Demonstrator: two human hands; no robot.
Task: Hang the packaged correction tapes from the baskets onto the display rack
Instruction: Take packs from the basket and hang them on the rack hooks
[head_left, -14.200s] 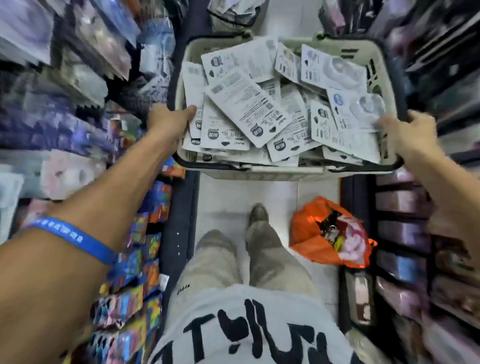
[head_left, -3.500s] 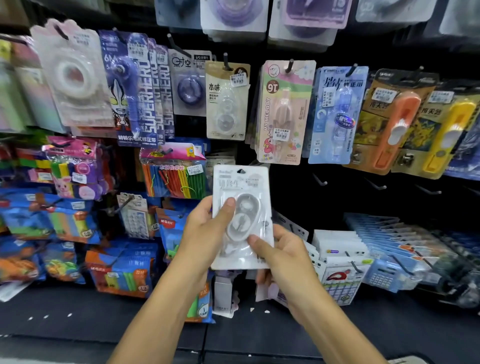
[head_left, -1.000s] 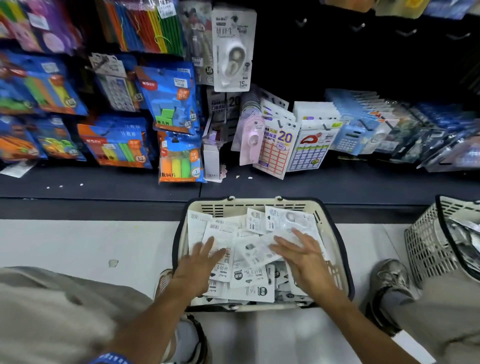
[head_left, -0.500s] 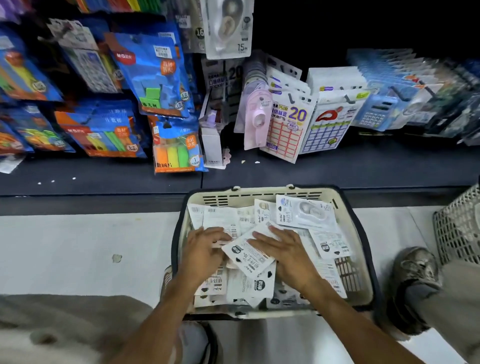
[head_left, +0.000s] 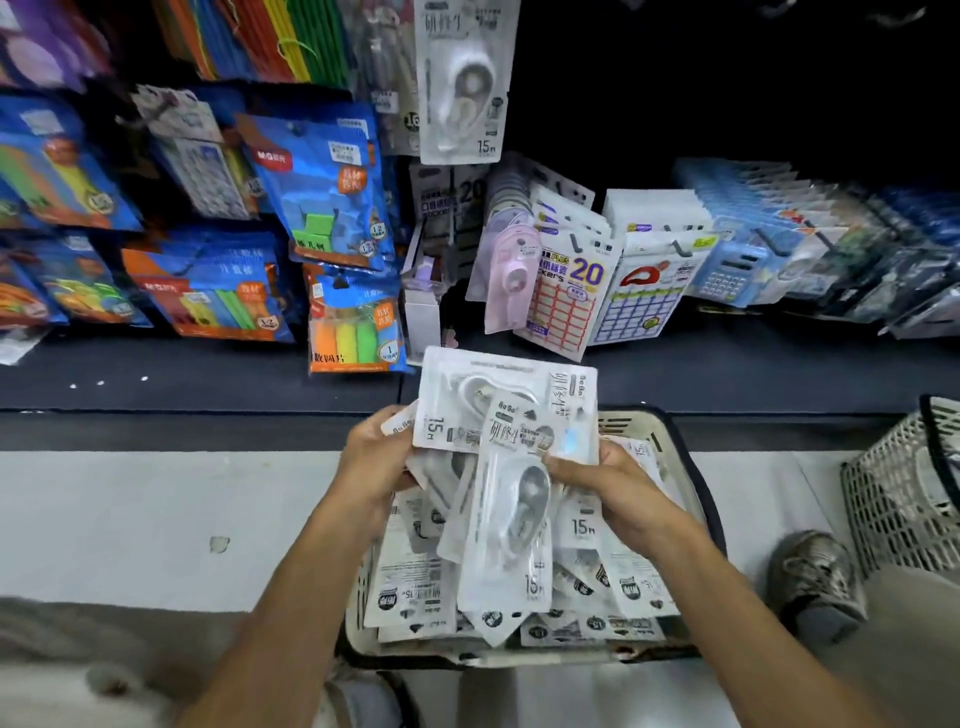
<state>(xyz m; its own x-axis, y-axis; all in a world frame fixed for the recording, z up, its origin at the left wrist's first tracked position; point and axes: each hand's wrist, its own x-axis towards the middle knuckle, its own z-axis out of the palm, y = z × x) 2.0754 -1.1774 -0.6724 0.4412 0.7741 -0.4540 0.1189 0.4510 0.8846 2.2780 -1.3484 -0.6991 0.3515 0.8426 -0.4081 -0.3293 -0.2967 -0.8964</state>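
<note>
Both hands have come up out of the near basket (head_left: 670, 441) with a fanned bunch of correction tape packs (head_left: 511, 447). The left hand (head_left: 376, 462) and right hand (head_left: 605, 480) pinch it from either side, just above the basket. Hanging comes next, probably beside the pack on the rack (head_left: 465, 78).

A basket (head_left: 675, 436) stood on the floor (head_left: 130, 519) before the display rack (head_left: 208, 374), with loose correction tape packs (head_left: 415, 587) lying inside it. Above the basket, the left hand (head_left: 376, 462) and right hand (head_left: 618, 488) held a bundle of packs (head_left: 511, 415) between them. 1 hung pack (head_left: 465, 78) was on the rack behind and above the bundle. A 2nd basket (head_left: 904, 499) stood to the right, a shoe (head_left: 813, 577) between the 2.
</note>
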